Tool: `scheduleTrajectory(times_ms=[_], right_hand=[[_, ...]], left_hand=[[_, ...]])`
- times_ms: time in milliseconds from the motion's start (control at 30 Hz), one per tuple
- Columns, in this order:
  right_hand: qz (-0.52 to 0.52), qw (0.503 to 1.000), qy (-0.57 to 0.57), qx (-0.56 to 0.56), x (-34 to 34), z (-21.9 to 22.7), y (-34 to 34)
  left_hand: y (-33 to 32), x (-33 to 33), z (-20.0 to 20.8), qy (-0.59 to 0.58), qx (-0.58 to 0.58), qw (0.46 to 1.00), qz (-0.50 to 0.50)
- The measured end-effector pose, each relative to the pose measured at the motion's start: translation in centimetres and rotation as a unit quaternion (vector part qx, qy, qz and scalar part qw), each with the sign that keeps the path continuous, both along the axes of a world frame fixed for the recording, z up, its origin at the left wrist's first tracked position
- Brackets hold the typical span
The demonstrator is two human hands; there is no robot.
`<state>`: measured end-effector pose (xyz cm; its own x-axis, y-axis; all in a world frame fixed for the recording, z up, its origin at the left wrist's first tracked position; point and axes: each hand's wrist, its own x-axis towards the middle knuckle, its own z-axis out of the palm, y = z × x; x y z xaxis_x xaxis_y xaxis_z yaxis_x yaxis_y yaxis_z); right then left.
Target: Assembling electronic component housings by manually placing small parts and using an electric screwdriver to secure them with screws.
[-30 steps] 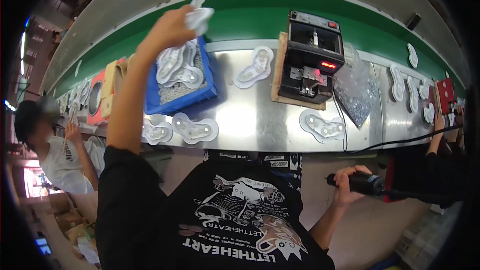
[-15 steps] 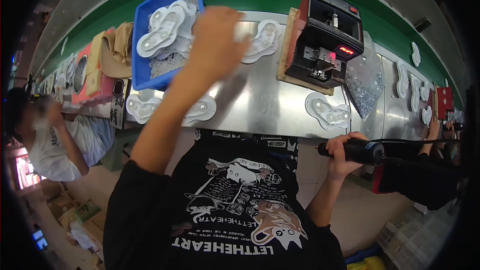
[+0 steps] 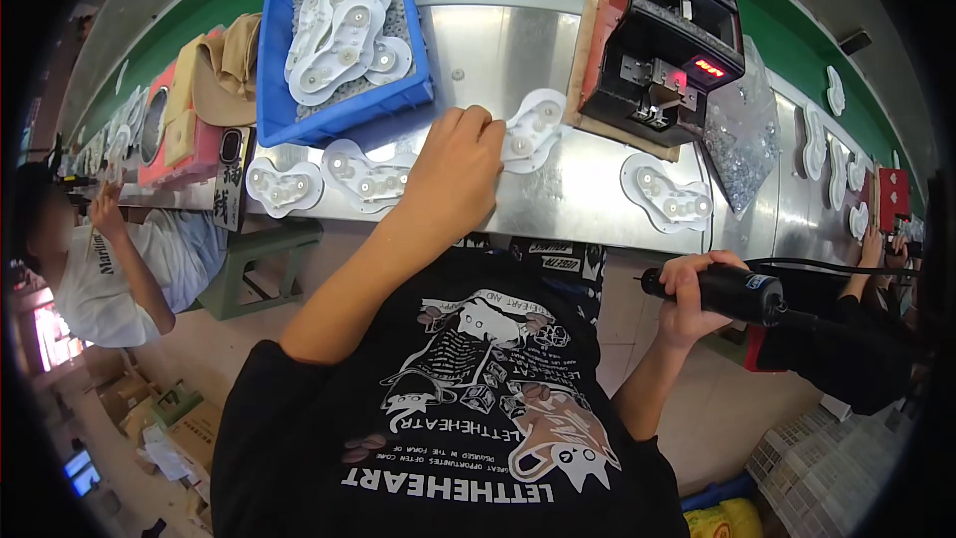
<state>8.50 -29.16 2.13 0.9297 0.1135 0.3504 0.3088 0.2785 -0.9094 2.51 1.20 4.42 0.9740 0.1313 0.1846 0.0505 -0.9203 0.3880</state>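
Observation:
My left hand [image 3: 453,171] is over the metal bench with its fingers closed on the left edge of a white plastic housing piece [image 3: 536,128], a wavy elongated shape with round metal-coloured spots. The fingertips are partly hidden behind the knuckles. In my right hand [image 3: 689,297], fingers wrapped round it, is a black electric screwdriver [image 3: 742,296], held level off the bench's front edge with its tip to the left. More white housing pieces lie along the front edge: one [image 3: 284,187] at the left, another [image 3: 363,176] beside my left wrist, and one [image 3: 665,194] at the right.
A blue bin [image 3: 344,115] holds stacked housings over small grey parts. Right of centre stands a black and red machine [image 3: 662,50] with a lit display, beside a clear bag of small parts [image 3: 742,139]. A phone [image 3: 231,174] and a cap [image 3: 227,75] lie left; people sit on both sides.
My left hand has come down from beside the blue bin toward me, and the white housing piece has shifted nearer with it. The screwdriver stays in my right hand. The view has shifted slightly.

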Motion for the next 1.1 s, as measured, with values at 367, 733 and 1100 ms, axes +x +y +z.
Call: scheduleTrajectory(times_ms=[367, 733, 1100], right_hand=[[0.025, 0.999, -0.017, -0.010, -0.4, -0.3, 1.0], [0.016, 0.998, -0.049, -0.025, -0.5, -0.5, 0.0], [-0.024, 0.999, -0.039, 0.001, -0.3, -0.5, -1.1]], left_hand=[[5.5, 6.3, 2.9, -0.047, 0.356, 0.932, -0.055], [7.5, 8.4, 2.9, 0.080, 0.339, 0.922, -0.168], [3.3, 4.1, 0.6, 0.057, -0.076, 0.981, -0.171]])
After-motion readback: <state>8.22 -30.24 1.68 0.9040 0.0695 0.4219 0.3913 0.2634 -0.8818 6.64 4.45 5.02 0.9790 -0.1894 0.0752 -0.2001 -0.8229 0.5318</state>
